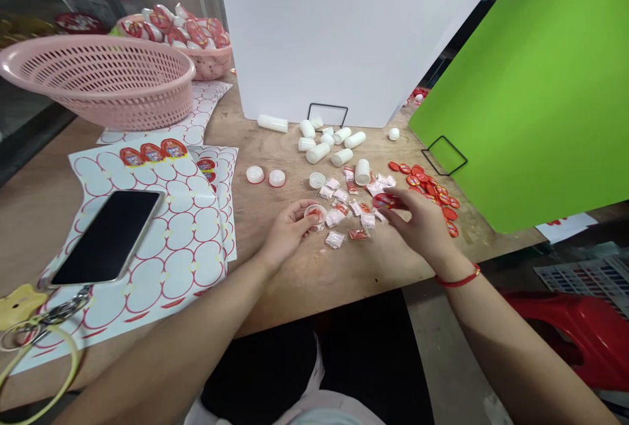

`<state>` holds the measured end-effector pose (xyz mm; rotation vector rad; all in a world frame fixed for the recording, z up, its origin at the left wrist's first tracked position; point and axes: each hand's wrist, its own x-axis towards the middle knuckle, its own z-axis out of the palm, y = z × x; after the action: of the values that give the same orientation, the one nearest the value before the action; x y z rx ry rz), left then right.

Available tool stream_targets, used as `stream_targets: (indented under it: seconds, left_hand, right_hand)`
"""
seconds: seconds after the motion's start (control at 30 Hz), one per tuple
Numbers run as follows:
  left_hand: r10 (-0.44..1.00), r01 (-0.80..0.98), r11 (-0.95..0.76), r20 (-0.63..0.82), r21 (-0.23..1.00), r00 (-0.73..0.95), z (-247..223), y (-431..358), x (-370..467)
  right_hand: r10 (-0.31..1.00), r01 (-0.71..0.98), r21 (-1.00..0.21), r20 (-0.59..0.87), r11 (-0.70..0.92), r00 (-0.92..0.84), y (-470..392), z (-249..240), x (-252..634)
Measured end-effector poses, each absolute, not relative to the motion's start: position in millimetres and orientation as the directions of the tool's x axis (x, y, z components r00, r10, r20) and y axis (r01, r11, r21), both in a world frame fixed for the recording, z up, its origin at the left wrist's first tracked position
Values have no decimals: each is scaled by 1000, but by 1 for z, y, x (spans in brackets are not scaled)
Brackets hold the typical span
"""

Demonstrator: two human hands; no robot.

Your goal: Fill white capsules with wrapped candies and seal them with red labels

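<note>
My left hand (287, 232) pinches a small round plastic cup (316, 210) by its side, with something orange-red inside it. Between the fingertips of my right hand (423, 223) is a red oval disc (383, 201) with a printed face. Small pink-white packets (335, 217) and a few orange-red packets (358, 234) lie scattered between the hands. Another cup (317, 180) rests just beyond the left hand. To the right of my right hand spreads a pile of red oval discs (432, 188). White plastic cylinders (318, 152) lie behind the packets, and one cylinder (362, 172) is near them.
Two white round caps (255, 175) sit left of centre. A phone (105, 236) lies on sticker sheets (189, 251), near keys (63, 310). Behind are a pink basket (142, 101) and a filled pink basket (211, 63). White (344, 32) and green (535, 104) boards stand upright at the back and right.
</note>
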<state>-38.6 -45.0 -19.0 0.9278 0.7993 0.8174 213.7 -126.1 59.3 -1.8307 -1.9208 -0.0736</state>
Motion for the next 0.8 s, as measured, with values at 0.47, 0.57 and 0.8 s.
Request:
stream_targets:
  seconds: [0.47,0.57,0.8]
  left_hand:
    - [858,-399,394,-175,828,483,-13,-53,-41]
    - [823,-403,447,-191,799,535,-9,-53,-44]
    - [772,-414,473,-139,778,620,-10,-51,-47]
  right_hand:
    - [842,731,-483,484,483,-237,-100,2,119]
    - [855,720,-532,492,445,-164,-97,-5,125]
    - [888,628,-680,459,378,-37,-98,-5,132]
